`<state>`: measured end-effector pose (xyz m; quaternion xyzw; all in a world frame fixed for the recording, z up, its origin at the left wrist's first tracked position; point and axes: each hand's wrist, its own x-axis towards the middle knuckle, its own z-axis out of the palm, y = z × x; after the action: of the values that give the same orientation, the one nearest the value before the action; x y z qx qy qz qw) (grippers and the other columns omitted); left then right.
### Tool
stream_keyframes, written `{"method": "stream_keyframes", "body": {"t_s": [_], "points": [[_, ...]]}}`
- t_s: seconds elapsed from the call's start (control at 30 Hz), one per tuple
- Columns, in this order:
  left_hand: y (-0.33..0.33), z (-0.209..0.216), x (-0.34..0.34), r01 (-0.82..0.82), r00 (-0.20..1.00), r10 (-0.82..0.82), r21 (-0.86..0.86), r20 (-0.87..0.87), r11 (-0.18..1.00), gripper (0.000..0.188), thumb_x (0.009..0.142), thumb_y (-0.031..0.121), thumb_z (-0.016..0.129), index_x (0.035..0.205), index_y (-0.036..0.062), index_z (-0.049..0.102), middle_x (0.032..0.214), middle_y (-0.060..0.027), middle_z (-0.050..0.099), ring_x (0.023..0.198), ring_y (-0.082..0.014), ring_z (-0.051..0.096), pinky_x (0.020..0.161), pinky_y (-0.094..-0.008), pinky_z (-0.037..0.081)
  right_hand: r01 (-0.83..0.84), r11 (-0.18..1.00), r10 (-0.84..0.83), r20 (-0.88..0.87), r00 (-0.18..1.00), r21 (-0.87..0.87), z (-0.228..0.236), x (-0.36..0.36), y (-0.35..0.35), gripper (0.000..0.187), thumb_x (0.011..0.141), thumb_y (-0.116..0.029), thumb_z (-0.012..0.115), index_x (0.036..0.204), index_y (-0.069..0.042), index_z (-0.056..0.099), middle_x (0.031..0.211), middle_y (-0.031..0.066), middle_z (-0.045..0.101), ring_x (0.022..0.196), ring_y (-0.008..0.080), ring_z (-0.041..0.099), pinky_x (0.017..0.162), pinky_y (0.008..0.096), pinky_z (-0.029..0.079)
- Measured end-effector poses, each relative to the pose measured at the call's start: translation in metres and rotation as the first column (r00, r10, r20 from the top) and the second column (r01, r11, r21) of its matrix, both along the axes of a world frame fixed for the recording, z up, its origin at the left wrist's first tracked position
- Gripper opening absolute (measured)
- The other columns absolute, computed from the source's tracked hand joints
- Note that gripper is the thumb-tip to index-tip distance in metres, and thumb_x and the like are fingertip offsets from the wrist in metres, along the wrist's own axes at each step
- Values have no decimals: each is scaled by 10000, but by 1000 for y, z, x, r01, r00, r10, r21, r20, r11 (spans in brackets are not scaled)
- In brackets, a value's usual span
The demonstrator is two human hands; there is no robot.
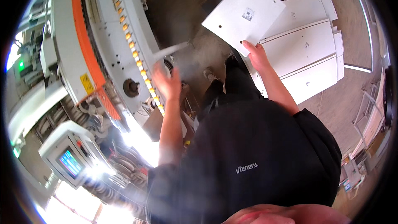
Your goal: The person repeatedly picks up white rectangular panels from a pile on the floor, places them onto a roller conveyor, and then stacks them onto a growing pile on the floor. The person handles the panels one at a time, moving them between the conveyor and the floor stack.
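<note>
My right hand (258, 56) grips a white rectangular panel (234, 12) by its near corner. A few small dark holes and a printed label show on the panel's face. It is held up over the far end of a stack of white panels (300, 52), partly covering them. To the left, my left hand (166, 84) is raised beside the edge of a long machine (124, 64). Motion smears its fingers, so I cannot make out their grip. Just beyond its fingertips is a blurred pale strip (171, 49); whether the hand touches it is unclear.
A row of yellow-orange rollers (134, 54) runs along the machine's edge, below an orange band (85, 37). A control panel with a lit screen (69, 162) stands at the lower left. A metal rack (365, 114) is at the far right. My feet stand between machine and stack.
</note>
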<state>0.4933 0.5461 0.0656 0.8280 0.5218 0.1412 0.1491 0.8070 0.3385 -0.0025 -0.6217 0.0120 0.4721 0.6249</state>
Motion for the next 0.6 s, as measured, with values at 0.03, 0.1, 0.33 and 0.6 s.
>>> {"method": "stream_keyframes", "body": {"t_s": [0.03,0.1,0.33,0.6], "points": [[-14,19,23,27,988,28,-348,153,937,705,873,248,768,1437,-42,461,1353,-193,586,1275,-355,542,1092,-429,409,-40,998,38,40,998,49,24,-14,2,350,934,-270,700,1120,25,711,1002,14,677,836,93,547,757,278,438],[-40,30,47,390,709,429,-818,560,423,769,902,428,745,1423,-64,468,1447,-190,534,1291,-308,549,1070,-397,440,-114,977,107,49,993,182,70,-44,12,344,930,-242,706,1143,28,702,1057,40,694,924,116,597,825,295,468],[-64,111,32,744,290,714,-619,637,251,520,989,201,645,1438,18,459,1368,-127,571,1292,-280,527,1117,-446,396,-497,847,469,173,866,190,180,-119,31,410,904,-181,741,1244,26,641,1163,116,688,1051,195,650,920,342,508],[-69,148,-46,723,169,678,-558,715,408,494,977,179,666,1403,4,487,1299,-135,610,1183,-268,605,1006,-409,498,-639,713,640,105,761,289,223,-192,36,419,886,-125,709,1253,28,578,1065,104,693,976,179,669,883,323,532]]}}
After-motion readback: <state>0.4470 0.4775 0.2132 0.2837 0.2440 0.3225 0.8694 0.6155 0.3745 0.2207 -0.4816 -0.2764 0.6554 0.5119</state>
